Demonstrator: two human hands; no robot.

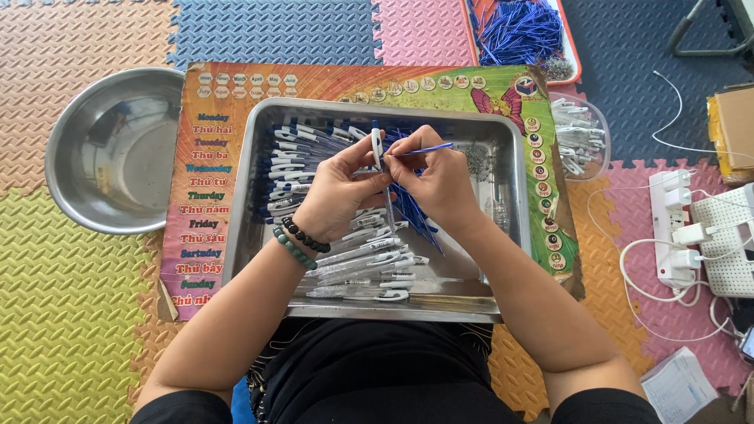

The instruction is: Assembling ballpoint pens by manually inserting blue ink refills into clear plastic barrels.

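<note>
Over the shallow steel tray [503, 228] of white pens, the left hand [339, 188] pinches a white plastic pen barrel [376, 148] upright (seemingly steadied) while the right hand [440, 179] grips a thin blue refill [424, 149], angled toward it.

Both bare forearms reach forward and converge, elbows spread wide. The left hand [336, 188] is curled, thumb and fingertips pinched together, two bead bracelets on its wrist. The right hand [440, 182] mirrors it, fingertips pinched just beside the left's.
</note>
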